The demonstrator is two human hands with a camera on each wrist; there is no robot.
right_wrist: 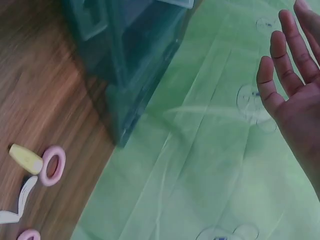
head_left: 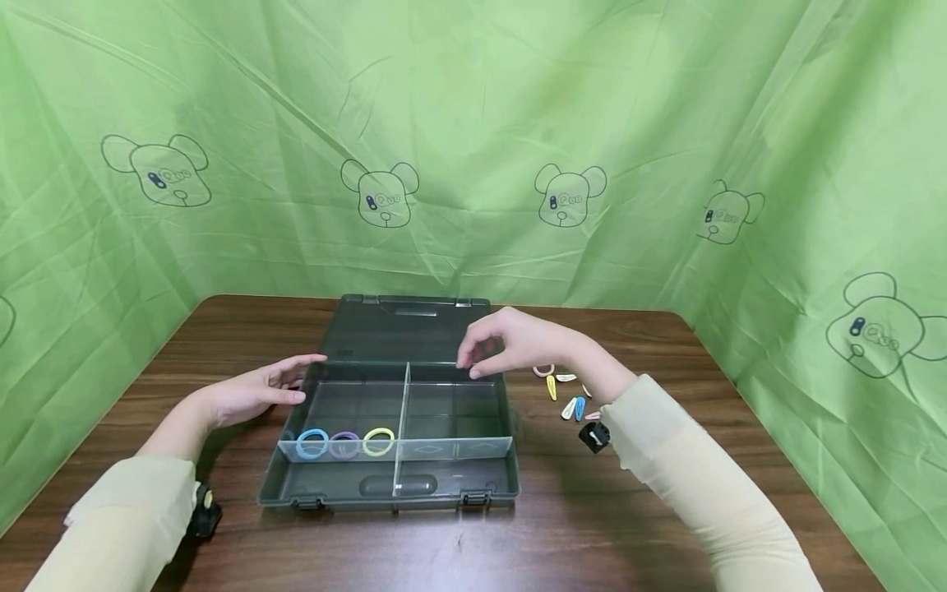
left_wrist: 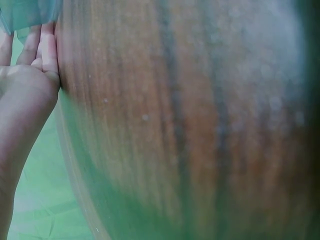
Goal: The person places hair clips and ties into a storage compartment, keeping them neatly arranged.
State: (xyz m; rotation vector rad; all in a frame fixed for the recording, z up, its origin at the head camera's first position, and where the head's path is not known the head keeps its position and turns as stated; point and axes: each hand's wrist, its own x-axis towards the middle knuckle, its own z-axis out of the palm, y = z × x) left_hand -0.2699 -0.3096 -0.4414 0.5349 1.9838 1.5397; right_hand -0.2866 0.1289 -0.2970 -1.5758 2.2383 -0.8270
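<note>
A dark translucent compartment box (head_left: 334,501) lies open on the table, its lid (head_left: 414,329) folded back. My left hand (head_left: 259,392) rests at the box's left rim, thumb apart from the fingers. Its fingers (left_wrist: 48,50) reach to the box side in the left wrist view. Above the back right compartment hovers my right hand (head_left: 510,341), fingers loosely bent and holding nothing. At the cross divider of the left side, a blue ring (head_left: 299,445), a purple ring (head_left: 344,458) and a yellow ring (head_left: 379,455) stand in a row; they look like small hair ties.
Right of the box lie several snap hair clips, among them a yellow clip (head_left: 551,388), a blue clip (head_left: 580,409) and a white clip (head_left: 568,409). Near them is a pink ring (right_wrist: 44,167). Green cloth (head_left: 473,107) hangs around the wooden table (head_left: 459,555).
</note>
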